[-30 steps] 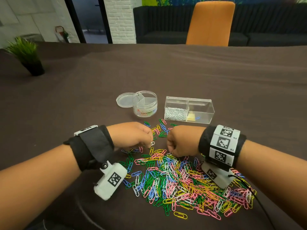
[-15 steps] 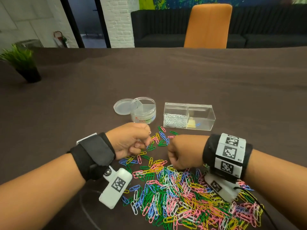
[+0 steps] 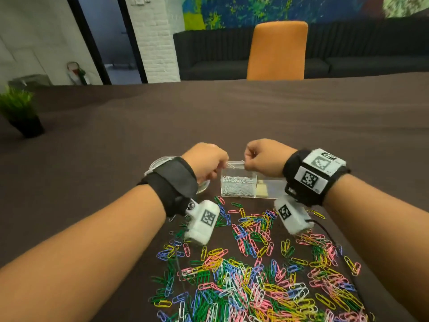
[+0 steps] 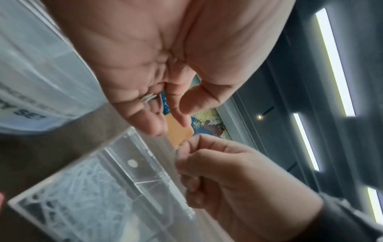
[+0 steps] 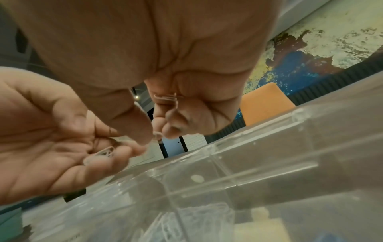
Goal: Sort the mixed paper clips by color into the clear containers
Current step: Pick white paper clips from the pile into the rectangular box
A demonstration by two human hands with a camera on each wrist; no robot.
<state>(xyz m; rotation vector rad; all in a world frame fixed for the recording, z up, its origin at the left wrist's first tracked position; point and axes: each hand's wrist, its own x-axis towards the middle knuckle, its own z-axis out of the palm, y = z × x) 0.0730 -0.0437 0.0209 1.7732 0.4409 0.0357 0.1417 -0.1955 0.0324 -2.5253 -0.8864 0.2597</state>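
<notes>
A pile of mixed coloured paper clips [image 3: 255,275] lies on the brown table near me. Beyond it stands a clear rectangular container [image 3: 239,184]; its left compartment is full of white clips and its right one holds a few yellow and blue. My left hand [image 3: 220,166] and right hand [image 3: 247,162] hover close together just above the left compartment. Each holds white paper clips in curled fingers: the left hand's clips [image 4: 148,99] show in the left wrist view. The right hand's clips [image 5: 165,98] show in the right wrist view, with another clip [image 5: 157,134] pinched at the fingertips.
A round clear jar [image 3: 204,184] sits left of the container, mostly hidden behind my left wrist, with its lid [image 3: 160,162] beside it. A small potted plant [image 3: 21,112] stands at the far left. An orange chair [image 3: 277,49] is at the table's far edge.
Both hands have left the pile and moved forward and up, from fists over the clips to a spot above the container's left compartment.
</notes>
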